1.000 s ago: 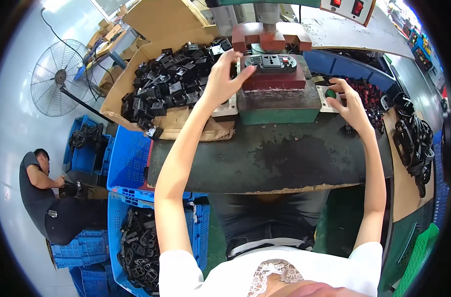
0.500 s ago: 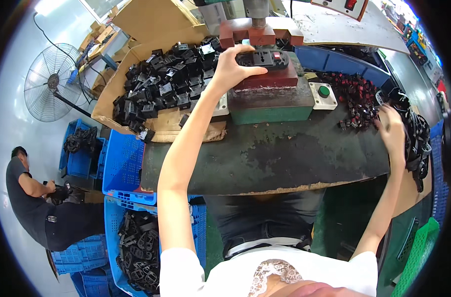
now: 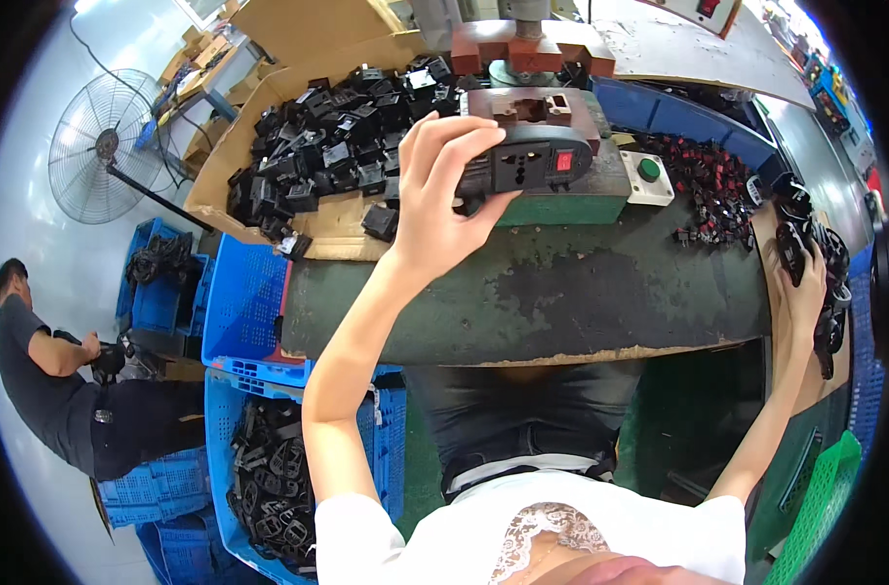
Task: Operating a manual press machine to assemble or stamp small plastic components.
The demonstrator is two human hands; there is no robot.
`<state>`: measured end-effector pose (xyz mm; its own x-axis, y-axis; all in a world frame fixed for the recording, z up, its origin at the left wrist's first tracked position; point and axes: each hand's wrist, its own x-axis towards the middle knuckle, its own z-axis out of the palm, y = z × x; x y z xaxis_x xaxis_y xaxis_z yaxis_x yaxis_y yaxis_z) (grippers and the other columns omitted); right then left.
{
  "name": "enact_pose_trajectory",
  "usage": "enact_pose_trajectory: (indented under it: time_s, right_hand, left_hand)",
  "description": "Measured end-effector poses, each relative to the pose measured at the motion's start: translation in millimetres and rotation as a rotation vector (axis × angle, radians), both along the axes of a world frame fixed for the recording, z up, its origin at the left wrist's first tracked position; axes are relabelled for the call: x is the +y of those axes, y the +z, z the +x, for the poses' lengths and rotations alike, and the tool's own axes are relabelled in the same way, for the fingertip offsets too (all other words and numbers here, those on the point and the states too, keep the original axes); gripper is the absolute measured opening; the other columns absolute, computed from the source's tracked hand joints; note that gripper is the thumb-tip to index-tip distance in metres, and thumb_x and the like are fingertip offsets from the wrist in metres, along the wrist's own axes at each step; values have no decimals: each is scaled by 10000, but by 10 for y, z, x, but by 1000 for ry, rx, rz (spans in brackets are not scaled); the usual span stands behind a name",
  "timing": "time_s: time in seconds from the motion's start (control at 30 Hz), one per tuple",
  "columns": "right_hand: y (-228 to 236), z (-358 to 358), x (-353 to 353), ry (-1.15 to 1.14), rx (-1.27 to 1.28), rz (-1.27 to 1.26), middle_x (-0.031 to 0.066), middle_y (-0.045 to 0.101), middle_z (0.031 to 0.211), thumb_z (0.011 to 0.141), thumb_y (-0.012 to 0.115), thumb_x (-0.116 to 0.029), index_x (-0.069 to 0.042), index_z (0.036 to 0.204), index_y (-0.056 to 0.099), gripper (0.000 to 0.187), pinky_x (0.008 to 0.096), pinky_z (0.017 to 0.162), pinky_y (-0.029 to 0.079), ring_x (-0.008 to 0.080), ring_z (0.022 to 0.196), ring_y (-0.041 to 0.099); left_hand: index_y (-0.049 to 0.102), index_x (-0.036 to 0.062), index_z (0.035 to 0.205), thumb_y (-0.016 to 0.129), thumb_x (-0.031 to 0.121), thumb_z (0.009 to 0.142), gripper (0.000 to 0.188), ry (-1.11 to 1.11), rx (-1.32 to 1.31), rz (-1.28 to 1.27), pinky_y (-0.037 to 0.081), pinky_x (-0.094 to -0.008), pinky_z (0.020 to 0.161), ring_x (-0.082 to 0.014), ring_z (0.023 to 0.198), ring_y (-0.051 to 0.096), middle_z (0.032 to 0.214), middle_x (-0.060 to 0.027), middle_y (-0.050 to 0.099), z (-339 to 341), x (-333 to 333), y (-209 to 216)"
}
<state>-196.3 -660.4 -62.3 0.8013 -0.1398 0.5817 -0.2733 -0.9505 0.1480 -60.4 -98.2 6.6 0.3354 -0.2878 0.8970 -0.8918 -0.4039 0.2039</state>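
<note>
The left hand [image 3: 442, 203] is partly closed, thumb and fingers gripping the left end of a black socket [image 3: 522, 168] above the counter [image 3: 415, 317], in front of the dark red block [image 3: 491, 104] toward the back edge. The socket is probably light, stiff and slightly slippery; hold it by its long edges, clear of the red switch [image 3: 564, 161]. Its oblong, round-ended body appears plastic. The right hand [image 3: 805, 292] curls at a black shell [image 3: 790, 253] beyond the counter's right edge; whether it grips cannot be told.
</note>
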Motion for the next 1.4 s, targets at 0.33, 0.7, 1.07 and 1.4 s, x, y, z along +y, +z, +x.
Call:
enact_pose_trajectory:
  time_s: [0.33, 0.7, 1.07, 1.4]
  right_hand:
    - [585, 383, 656, 88, -232, -28, 117, 547, 1245, 824, 654, -200, -87, 1286, 488, 504, 394, 965, 376, 317, 1123, 512]
    - [953, 1134, 2989, 712, -84, 337, 56, 439, 810, 702, 754, -176, -139, 1334, 445, 704, 267, 625, 432, 179, 694, 428]
    - [690, 1787, 3744, 835, -120, -264, 97, 468, 1083, 821, 634, -283, -157, 1410, 347, 667, 402, 937, 351, 268, 1017, 448]
    - [763, 2102, 3447, 1057, 235, 395, 195, 554, 1136, 879, 603, -216, -160, 1345, 455, 492, 375, 962, 363, 283, 1089, 510]
  left_hand:
    - [576, 38, 1029, 852, 152, 545, 569, 147, 117, -49, 442, -343, 849, -252, 931, 564, 974, -101, 581, -295, 485, 75]
    - [577, 17, 987, 852, 124, 540, 535, 181, 215, -124, 480, -321, 753, -223, 835, 572, 921, -99, 568, -356, 722, 29]
    - [575, 13, 1001, 853, 110, 546, 542, 310, 169, -32, 468, -302, 784, -203, 865, 570, 952, -89, 556, -468, 930, 38]
    - [585, 90, 1062, 813, 68, 559, 553, 632, 141, 58, 416, -372, 912, -291, 1016, 541, 1074, -94, 574, -738, 1590, 97]
